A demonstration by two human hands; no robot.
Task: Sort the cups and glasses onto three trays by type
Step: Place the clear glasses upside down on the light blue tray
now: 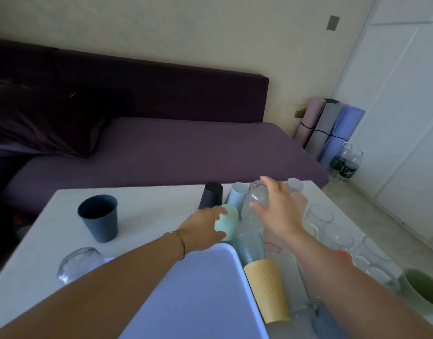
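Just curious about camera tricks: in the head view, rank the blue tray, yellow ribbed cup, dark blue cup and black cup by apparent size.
1. blue tray, by far.
2. yellow ribbed cup and dark blue cup, too alike to rank; the yellow one lies nearer the camera.
3. black cup, farthest away.

Beyond my white table (142, 211) runs a deep purple sofa (186, 148), with a dark cushion (39, 118) slumped at its left end. The wall (186, 33) behind is plain cream, with a small grey plate (332, 22) high up. In the right corner, rolled mats (332, 128) in pink, grey and blue lean upright. Two plastic bottles (346, 162) stand on the pale floor (357, 204) beside white panelled doors (406, 106). The light is dim and bluish.
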